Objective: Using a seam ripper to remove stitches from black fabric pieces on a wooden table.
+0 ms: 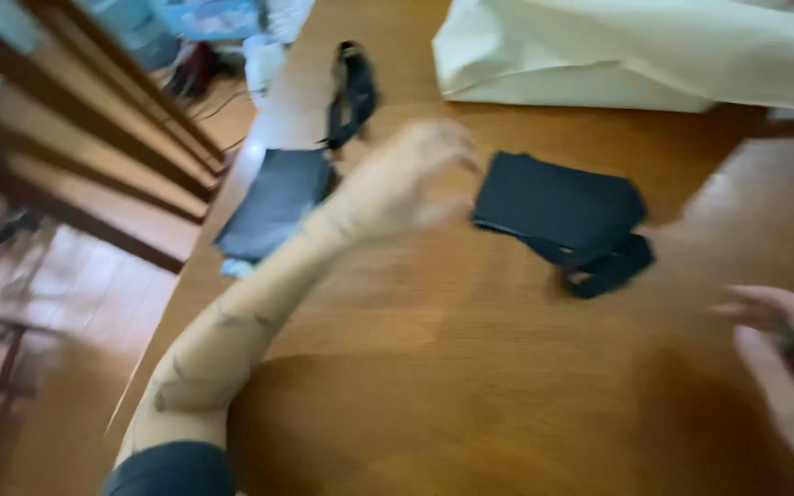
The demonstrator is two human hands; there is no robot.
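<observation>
Left hand [411,179] blurred above wooden table [470,386], just beside folded black pouch [558,213]; grip impossible to tell. Right hand [788,377] at lower right, fingers curled round something small and dark (unidentifiable).

The table [470,386] is wood, warm brown, smooth and glossy, with sheen on its far part; the folded black piece [558,207] near the left hand [406,179] looks like matt cloth, with a strap of the same dull black; the flat dark piece [277,202] at the table's edge is matt too, cloth or card, unclear through blur; the large cream bag [636,55] looks like matt, faintly creased paper or fabric; the floor [57,303] is polished wood.
</observation>
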